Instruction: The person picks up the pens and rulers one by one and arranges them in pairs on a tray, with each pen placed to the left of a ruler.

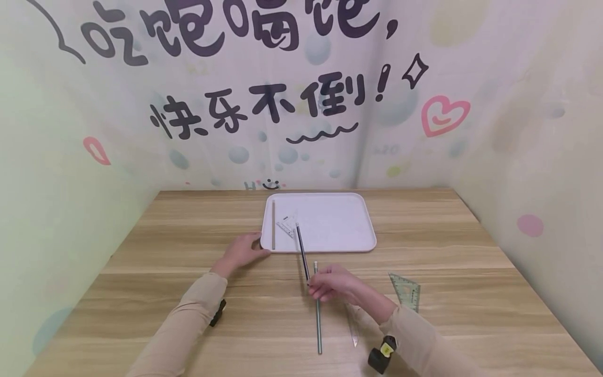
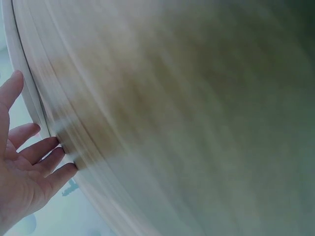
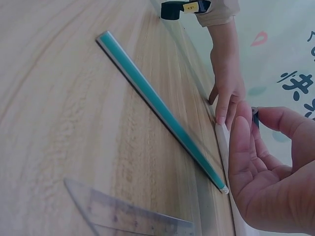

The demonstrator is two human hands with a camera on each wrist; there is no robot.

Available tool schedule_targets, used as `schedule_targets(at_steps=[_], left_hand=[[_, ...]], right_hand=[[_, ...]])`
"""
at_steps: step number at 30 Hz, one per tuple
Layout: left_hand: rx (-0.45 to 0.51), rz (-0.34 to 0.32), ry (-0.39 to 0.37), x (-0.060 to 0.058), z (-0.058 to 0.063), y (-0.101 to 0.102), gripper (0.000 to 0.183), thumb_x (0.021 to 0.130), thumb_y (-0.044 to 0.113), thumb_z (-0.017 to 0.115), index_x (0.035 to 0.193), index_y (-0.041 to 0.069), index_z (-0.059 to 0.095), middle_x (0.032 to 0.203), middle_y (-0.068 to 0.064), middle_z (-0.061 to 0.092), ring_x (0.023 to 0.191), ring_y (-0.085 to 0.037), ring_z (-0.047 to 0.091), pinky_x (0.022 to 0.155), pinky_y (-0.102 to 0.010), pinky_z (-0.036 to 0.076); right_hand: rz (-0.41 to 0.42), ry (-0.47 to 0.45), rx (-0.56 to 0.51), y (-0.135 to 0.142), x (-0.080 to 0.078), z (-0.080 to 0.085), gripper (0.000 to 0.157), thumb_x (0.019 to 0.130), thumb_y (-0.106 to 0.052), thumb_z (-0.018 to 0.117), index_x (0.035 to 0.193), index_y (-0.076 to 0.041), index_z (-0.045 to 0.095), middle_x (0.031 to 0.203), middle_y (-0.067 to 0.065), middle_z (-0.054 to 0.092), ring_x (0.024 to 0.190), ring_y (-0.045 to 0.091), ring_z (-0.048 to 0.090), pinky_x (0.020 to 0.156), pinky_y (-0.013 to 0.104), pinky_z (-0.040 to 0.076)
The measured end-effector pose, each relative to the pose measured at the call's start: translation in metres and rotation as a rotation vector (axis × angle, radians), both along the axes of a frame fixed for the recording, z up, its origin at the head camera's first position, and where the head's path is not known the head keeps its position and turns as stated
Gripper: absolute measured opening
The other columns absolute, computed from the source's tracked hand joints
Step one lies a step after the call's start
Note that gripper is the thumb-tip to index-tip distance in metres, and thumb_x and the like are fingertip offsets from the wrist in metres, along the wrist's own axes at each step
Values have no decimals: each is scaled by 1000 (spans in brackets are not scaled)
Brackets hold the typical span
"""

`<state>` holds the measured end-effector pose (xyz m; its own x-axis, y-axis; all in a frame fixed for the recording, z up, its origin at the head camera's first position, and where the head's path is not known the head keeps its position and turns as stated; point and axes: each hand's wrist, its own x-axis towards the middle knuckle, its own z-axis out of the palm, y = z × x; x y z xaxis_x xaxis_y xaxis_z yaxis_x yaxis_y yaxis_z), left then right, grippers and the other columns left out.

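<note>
My right hand (image 1: pixel 333 283) pinches a dark pencil (image 1: pixel 303 251) near its lower end. Its white-tipped far end reaches over the front of a white tray (image 1: pixel 339 225). My left hand (image 1: pixel 242 251) touches the tray's front left corner, its fingers (image 2: pixel 47 150) spread and fairly straight. Inside the tray lie a light brown pencil (image 1: pixel 274 225) along the left side and a clear set square (image 1: pixel 286 225). Below the right hand, a green pencil (image 3: pixel 157 108) rests on the table, partly covered by that hand in the head view.
On the wooden table (image 1: pixel 155 293), a greenish set square (image 1: pixel 409 290) lies right of my right forearm, partly hidden by the sleeve. Another clear ruler-marked piece (image 3: pixel 123 211) lies beside the green pencil. A printed wall cloth (image 1: pixel 306 162) stands behind the tray.
</note>
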<state>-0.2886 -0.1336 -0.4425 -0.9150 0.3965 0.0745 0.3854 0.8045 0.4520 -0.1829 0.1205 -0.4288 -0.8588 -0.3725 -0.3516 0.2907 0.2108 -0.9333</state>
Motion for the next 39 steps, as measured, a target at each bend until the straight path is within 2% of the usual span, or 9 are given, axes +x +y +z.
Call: schedule_targets(at_steps=[14,39], left_hand=[[12,4,-6,1,0,0,52,81,31,67,124,4,54,123,-15,56,115,-32,49,99,-44,38],[18,5,-12,0,1,1,49,80,30,68,120,3,57,118,-15,59,110,-30,53,95,-43,42]], right_hand=[[-54,-39,-12,3,-6,0,28,81,-11,58,99,11,60,70,2,65,59,8,60,54,18,51],[-44,-6,20,7,-20,0,29,82,-12,56,98,12,61,68,-1,65,58,7,60,54,18,50]])
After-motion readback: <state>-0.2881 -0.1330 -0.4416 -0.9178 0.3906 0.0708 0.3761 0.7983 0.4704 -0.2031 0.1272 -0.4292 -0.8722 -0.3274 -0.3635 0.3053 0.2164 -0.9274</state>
